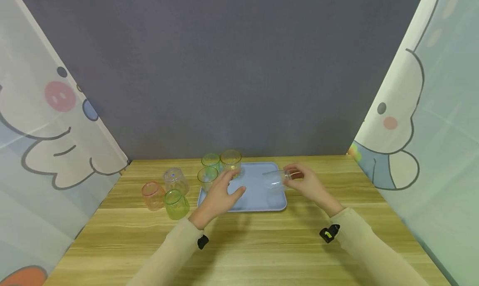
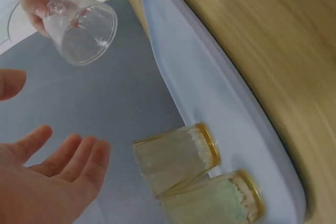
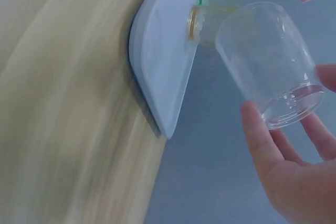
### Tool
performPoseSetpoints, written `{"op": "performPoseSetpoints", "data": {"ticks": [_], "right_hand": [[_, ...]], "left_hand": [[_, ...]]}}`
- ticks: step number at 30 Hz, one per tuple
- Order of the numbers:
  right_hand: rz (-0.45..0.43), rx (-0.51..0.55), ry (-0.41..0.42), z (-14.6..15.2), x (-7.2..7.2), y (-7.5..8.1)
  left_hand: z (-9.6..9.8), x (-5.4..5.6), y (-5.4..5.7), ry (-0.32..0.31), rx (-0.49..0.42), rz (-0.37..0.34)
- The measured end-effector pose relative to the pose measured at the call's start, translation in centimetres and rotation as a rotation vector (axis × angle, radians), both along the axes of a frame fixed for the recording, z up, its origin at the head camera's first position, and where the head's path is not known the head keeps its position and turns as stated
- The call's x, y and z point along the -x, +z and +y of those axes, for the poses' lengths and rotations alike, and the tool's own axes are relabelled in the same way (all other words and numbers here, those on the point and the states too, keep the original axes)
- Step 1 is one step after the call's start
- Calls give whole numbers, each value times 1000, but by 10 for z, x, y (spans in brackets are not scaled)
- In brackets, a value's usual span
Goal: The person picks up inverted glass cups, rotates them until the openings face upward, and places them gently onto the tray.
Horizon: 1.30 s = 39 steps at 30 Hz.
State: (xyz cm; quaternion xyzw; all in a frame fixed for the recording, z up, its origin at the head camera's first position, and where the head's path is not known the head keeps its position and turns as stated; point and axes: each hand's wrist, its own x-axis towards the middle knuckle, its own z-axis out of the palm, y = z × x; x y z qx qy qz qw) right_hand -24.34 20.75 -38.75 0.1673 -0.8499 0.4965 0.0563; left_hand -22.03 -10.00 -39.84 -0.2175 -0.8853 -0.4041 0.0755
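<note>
My right hand (image 1: 307,186) grips a clear drinking glass (image 1: 274,180) by its base end. The glass lies tilted on its side in the air over the right part of a pale blue tray (image 1: 258,196), its mouth turned left. In the right wrist view, fingers and thumb curl round the base of this glass (image 3: 268,59). My left hand (image 1: 220,196) hovers over the tray's left part, fingers spread, holding nothing. Near it on the tray stand an amber-rimmed glass (image 1: 230,160), a green-rimmed glass (image 1: 211,162) and a yellowish glass (image 1: 207,177), partly behind the hand.
Left of the tray, on the wooden table (image 1: 262,244), stand a pink glass (image 1: 153,198), a pale clear glass (image 1: 176,182) and a yellow-green glass (image 1: 177,207). A grey panel (image 1: 239,78) rises behind the table, with printed cartoon curtains (image 1: 445,111) at both sides.
</note>
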Motion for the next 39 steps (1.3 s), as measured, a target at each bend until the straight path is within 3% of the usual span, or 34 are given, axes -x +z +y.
{"op": "performPoseSetpoints", "data": {"ticks": [5,14,22,29,39], "right_hand": [[-34,116,28,-7,-2,-7],[-92,227,74,-16,-8,-12],[-150,314,141,-22,-15,-9],[-143,330,182,-30,-21,-8],[-113,392,257,-42,-26,-17]], "left_hand": [[-2,-2,-4,-20,-130,-28],[-1,-4,-9,-47,-280,-76],[0,-8,-8,-89,-331,-152],[3,-9,-7,-139,-400,-162],[1,-13,-9,-185,-418,-172]]}}
